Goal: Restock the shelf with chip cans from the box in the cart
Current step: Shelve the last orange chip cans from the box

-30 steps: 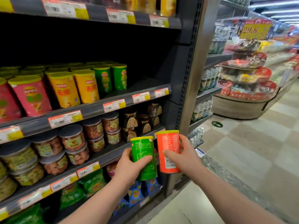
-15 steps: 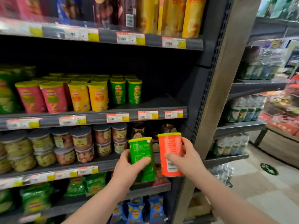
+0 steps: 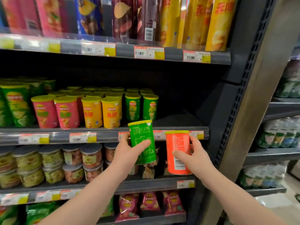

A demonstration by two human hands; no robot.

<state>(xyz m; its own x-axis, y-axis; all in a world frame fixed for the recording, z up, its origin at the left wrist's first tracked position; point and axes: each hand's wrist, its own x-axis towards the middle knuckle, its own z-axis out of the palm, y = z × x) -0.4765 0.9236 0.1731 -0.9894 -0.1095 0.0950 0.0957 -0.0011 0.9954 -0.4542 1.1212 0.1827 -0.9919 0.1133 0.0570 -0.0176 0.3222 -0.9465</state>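
Green at far nine o'clock: tall packs [image 3: 14,104] standing on the middle shelf [image 3: 107,136]. Next along toward the centre, rows of short cans, all upright with yellow lids: pink cans [image 3: 56,113], then yellow cans [image 3: 101,113], then green cans [image 3: 140,108]. Bare shelf board [image 3: 177,120] at three o'clock of that green row.

Lower, at eight o'clock, clear jars [image 3: 90,158] with grey lids, stacked in twos.

At six o'clock of the shelved green row, left hand [image 3: 128,153], thumb and fingers curled round a green chip can [image 3: 142,140]. Held in the air in front of the price rail, top leaning slightly toward eleven o'clock.

Just at three o'clock of it, and apart from it, an orange-red chip can [image 3: 177,150], upright, its yellow lid level with the rail. Gripped by the right hand [image 3: 194,158], thumb across the front, fingers wrapped round the far side.

At twelve o'clock, top shelf with tall tubes [image 3: 215,21]: pink, blue, purple, yellow.

At three o'clock, grey perforated upright [image 3: 233,120], then a neighbouring rack of bottle packs [image 3: 279,137], too blurred to read.
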